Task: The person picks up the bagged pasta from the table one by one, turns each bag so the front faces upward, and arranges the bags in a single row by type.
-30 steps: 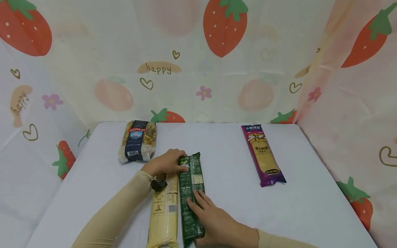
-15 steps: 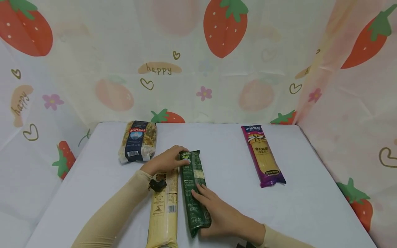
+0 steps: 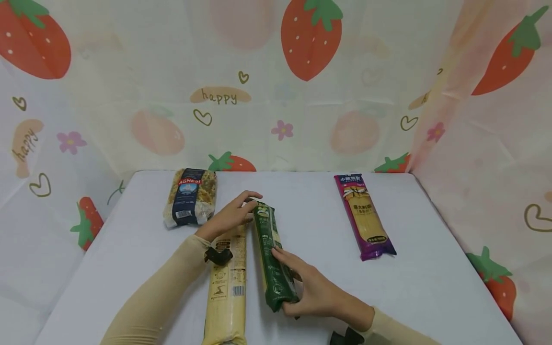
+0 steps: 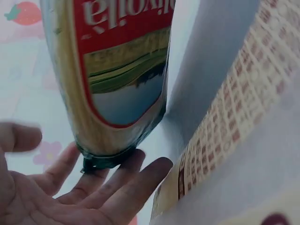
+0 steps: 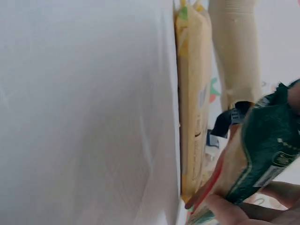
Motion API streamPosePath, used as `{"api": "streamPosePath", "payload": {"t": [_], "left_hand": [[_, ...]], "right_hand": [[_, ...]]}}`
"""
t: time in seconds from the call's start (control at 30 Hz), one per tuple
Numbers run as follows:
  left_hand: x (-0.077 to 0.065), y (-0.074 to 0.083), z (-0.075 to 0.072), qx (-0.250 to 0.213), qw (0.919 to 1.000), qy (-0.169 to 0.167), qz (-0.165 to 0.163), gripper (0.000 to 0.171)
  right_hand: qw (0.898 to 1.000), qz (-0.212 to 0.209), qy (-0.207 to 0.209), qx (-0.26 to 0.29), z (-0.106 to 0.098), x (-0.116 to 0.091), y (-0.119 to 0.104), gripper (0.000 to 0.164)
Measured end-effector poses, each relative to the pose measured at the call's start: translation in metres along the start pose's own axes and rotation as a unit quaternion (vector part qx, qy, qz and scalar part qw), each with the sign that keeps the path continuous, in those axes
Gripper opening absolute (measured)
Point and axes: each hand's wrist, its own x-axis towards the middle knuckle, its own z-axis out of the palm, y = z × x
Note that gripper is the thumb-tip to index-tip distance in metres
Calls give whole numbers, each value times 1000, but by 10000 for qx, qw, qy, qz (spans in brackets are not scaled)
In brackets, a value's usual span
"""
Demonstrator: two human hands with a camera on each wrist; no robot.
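A long green packet of spaghetti [image 3: 270, 268] is raised off the white table and tilted, its near end held in my right hand [image 3: 316, 290]. In the right wrist view, the thumb and fingers of that hand wrap the green packet [image 5: 272, 145]. My left hand [image 3: 228, 218] is at the packet's far end. The left wrist view shows its fingers [image 4: 126, 187] spread and fairly straight against the sealed end, the thumb apart from it; the red label on the packet's front [image 4: 124, 61] faces this camera. Beneath the left wrist lies a long yellow pasta packet [image 3: 226, 299].
A blue-banded bag of pasta [image 3: 189, 196] stands at the back left of the white table [image 3: 310, 211]. At the right lies a purple packet of noodles [image 3: 365, 218]. Strawberry-patterned cloth [image 3: 267, 105] walls the table at the back and sides.
The green packet has come up off the table, away from the yellow one, and turned on its side. My right hand went from lying on it to gripping its near end; the left thumb has lifted away.
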Motion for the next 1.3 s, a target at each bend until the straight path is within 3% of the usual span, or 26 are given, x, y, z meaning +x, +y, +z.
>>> {"api": "streamPosePath", "payload": {"t": [0.1, 0.23, 0.33, 0.47, 0.67, 0.8, 0.93, 1.03, 1.17, 1.3], "left_hand": [[1, 0, 1, -555, 9984, 104, 14, 45], [3, -2, 3, -897, 9956, 187, 212, 54], [4, -3, 3, -889, 9952, 303, 282, 63], [4, -5, 4, -819, 9952, 518, 99, 68], [6, -7, 9, -568, 9949, 771, -318, 62], [8, -8, 11, -364, 9955, 822, -315, 55], [6, -8, 11, -404, 9970, 592, -276, 53], [2, -5, 8, -948, 9947, 234, -329, 57], [1, -3, 4, -1880, 9812, -169, -395, 63], [2, -3, 4, -2388, 9695, -301, -463, 64]], "right_hand": [[9988, -212, 220, 379, 0, 1, 1, 107], [9944, -551, 438, 790, 1, 3, 2, 108], [9899, -745, 531, 1080, 0, 4, 3, 110], [9842, -950, 578, 1375, -1, 6, 2, 112], [9784, -1169, 729, 1539, 1, 10, 4, 99], [9746, -1243, 945, 1607, 2, 11, 4, 87], [9718, -1122, 1182, 1707, 2, 10, 4, 81], [9675, -1085, 1338, 1853, 2, 9, 4, 79], [9621, -1131, 1457, 2010, 0, 9, 3, 77], [9615, -1108, 1538, 1992, -2, 8, 2, 76]]}}
